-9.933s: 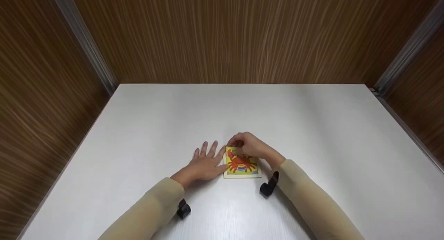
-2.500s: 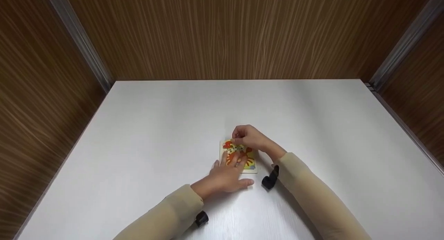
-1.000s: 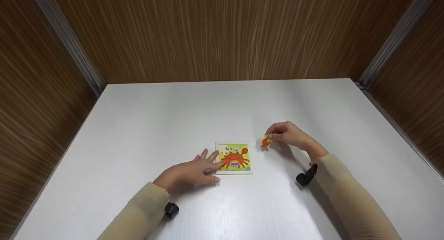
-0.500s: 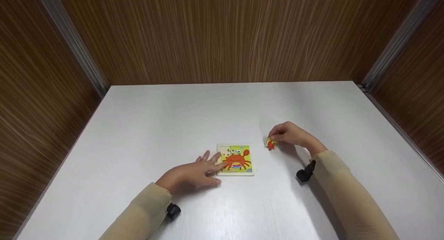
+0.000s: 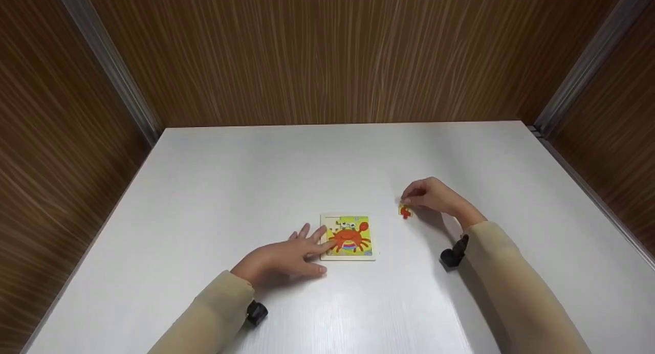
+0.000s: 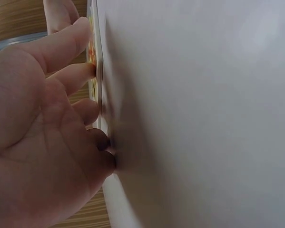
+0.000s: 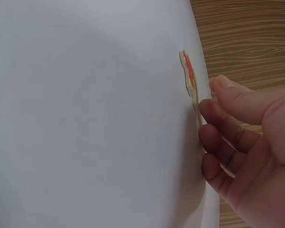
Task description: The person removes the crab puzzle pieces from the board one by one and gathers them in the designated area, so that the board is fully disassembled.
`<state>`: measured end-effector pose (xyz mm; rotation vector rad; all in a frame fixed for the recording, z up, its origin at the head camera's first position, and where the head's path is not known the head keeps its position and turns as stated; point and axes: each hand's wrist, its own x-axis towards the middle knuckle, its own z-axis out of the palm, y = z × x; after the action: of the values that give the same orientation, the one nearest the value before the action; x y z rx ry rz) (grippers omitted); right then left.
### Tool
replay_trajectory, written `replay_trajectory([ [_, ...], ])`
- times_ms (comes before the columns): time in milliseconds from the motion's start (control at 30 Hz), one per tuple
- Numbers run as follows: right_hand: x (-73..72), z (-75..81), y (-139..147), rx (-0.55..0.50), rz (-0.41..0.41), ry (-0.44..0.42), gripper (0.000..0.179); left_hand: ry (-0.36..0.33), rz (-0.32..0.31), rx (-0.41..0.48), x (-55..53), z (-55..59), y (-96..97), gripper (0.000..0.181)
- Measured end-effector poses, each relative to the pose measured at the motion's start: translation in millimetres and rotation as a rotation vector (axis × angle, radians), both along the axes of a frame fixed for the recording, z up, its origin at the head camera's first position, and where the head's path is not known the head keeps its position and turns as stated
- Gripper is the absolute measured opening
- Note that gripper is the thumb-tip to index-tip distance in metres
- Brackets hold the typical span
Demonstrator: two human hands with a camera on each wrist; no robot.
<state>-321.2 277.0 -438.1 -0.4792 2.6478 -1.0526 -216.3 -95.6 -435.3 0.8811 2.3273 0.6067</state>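
Note:
A square wooden puzzle board with a red crab picture on yellow lies on the table; its upper left corner shows bare wood. My left hand has spread fingers, some resting on the board's left side. In the left wrist view, fingertips of the left hand touch the board's edge. Right of the board, a small red and yellow puzzle piece lies flat on the table. My right hand is at its far edge, fingers loosely bent. In the right wrist view, the thumb stands off the puzzle piece.
The white table has a brown wood-grain panel behind it and similar panels on the left and right. Black wrist devices are worn on both forearms.
The right hand took the piece from the board's upper left corner, carried it right and laid it on the table. The left hand slid from across the board to its left side.

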Motion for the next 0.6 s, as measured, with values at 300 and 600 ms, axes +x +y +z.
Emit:
replay_trajectory([
  [300, 1.1, 4.1, -4, -0.060, -0.062, -0.043, 0.022, 0.000, 0.010, -0.010, -0.1, 2.0, -1.0, 0.069],
  [600, 7.5, 7.7, -20, -0.119, -0.051, -0.045, 0.024, 0.011, 0.003, -0.022, 1.3, 3.1, -1.2, 0.073],
])
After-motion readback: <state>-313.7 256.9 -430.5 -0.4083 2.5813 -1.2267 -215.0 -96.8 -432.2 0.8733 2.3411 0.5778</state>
